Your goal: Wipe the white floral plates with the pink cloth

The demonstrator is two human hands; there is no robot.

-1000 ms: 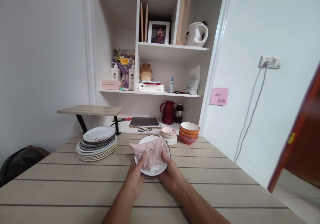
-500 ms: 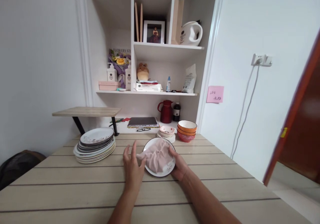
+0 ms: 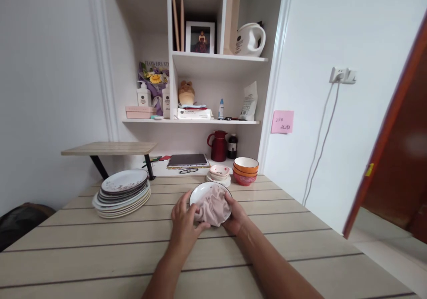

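Dark-rimmed plate (image 3: 198,192) is sitting at the centre of the frame above the slatted table (image 3: 133,254), a pink cloth (image 3: 213,206) covering most of its face. The right hand (image 3: 237,216) is gripping its right rim, thumb pressing on the cloth, the other fingers mostly hidden behind. The left hand (image 3: 184,221) is curling at the cloth's left edge, thumb and index apart; whether it is pinching fabric I cannot tell. Just beyond, small dishes (image 3: 219,177) are crowding the far rim, with stacked bowls (image 3: 246,171) standing to their right. A plate stack (image 3: 123,194) is occupying the left of the frame, near a raised stand (image 3: 110,148). Farther back, glasses (image 3: 188,171), a laptop (image 3: 187,159) and a red jug (image 3: 218,146) are lining the ledge.
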